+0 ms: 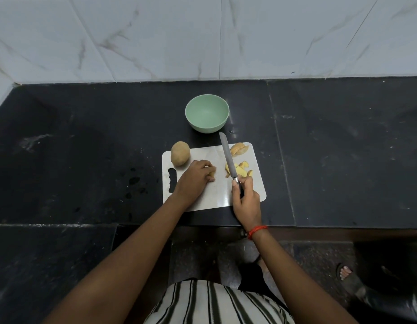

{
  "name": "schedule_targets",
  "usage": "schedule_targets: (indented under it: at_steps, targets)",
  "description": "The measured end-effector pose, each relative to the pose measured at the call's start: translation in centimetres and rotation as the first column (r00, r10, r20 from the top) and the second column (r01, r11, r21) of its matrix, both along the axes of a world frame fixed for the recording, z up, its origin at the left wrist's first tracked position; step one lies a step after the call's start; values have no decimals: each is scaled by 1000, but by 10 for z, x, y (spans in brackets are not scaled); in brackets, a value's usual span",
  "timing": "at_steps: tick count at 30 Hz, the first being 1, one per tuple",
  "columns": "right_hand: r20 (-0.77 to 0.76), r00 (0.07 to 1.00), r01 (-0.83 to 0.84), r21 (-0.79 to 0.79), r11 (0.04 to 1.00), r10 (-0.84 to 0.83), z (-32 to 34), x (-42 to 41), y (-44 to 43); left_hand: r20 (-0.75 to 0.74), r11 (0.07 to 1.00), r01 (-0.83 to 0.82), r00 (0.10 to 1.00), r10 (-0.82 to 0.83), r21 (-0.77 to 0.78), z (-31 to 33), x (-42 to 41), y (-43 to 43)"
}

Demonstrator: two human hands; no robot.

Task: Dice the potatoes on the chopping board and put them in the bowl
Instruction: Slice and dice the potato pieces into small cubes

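A white chopping board [212,195] lies on the black counter. A whole potato [180,153] sits at its far left corner. My left hand [193,180] grips a potato piece [212,173] in the board's middle, mostly hidden under the fingers. My right hand [245,198] holds the handle of a knife [228,156], its blade pointing away over the board. Cut potato slices [242,170] lie beside the blade, and a sliced potato half [239,149] rests at the far right corner. The pale green bowl [188,106] behind the board holds nothing.
The black counter [343,148] runs wide on both sides, backed by a marble wall [203,36]. Dark wet spots [135,183] mark the counter left of the board. Another person's sandalled foot [345,272] shows on the floor at lower right.
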State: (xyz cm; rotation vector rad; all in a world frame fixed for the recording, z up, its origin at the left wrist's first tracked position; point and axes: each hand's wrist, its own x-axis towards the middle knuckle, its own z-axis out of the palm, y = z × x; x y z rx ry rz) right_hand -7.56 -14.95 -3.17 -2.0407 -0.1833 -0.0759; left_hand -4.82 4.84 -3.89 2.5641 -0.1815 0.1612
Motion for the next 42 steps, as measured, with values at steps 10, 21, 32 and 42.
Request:
schedule_targets:
  at_steps: [10, 21, 32, 42]
  targets:
    - [-1, 994, -107, -169, 980, 108, 10, 2, 2, -69, 845, -326, 942, 329, -424, -3, -24, -10]
    - [-62, 996, -84, -356, 931, 66, 9, -13, 21, -16, 896, -239, 968, 251, -374, -4, -28, -9]
    - [-66, 996, -82, -343, 936, 64, 10, -11, 20, -170, 937, -172, 978, 125, -303, 10, -6, 3]
    - [-54, 996, -84, -374, 924, 68, 11, -15, 21, -70, 842, -384, 919, 387, -378, 0, -23, -37]
